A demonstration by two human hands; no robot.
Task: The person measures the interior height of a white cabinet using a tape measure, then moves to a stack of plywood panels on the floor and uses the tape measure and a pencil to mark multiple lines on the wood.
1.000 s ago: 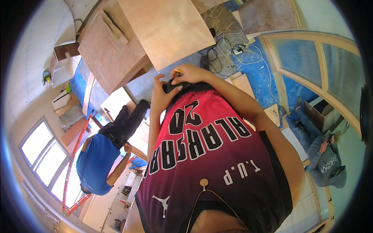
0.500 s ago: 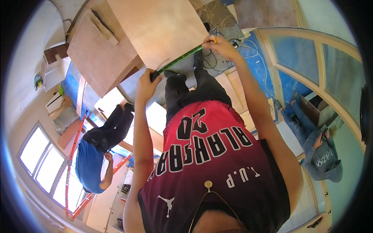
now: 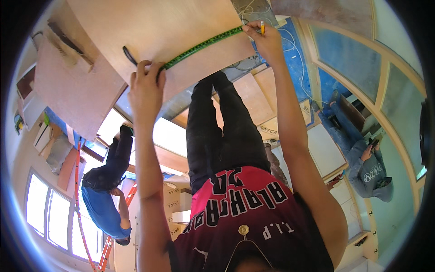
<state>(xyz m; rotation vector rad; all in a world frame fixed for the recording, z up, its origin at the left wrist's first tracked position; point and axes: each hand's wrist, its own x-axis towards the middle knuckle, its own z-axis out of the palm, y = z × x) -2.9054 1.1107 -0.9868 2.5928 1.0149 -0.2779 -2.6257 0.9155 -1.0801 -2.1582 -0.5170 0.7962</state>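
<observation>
A green tape measure (image 3: 199, 48) is stretched across a pale plywood sheet (image 3: 167, 27), its blade bowed slightly. My left hand (image 3: 147, 86) is closed around its dark case, which the fingers mostly hide; a black wrist strap (image 3: 129, 56) pokes out beyond them over the wood. At the blade's other end, by the sheet's right edge, my right hand (image 3: 268, 44) pinches the tape. A yellow pencil (image 3: 262, 28) sticks up from between that hand's fingers.
At left, a second board (image 3: 77, 86) carries a dark strip. A person in a blue shirt (image 3: 102, 199) is beside an orange ladder (image 3: 107, 254). Another person in a grey hoodie (image 3: 369, 170) is at right, near a wood-framed glass partition (image 3: 378, 86). Cables (image 3: 297, 59) trail over blue floor covering.
Both hands have moved farther out over the plywood sheet, my left one also leftward. More green blade shows between them, and the tape lies farther in from the near edge.
</observation>
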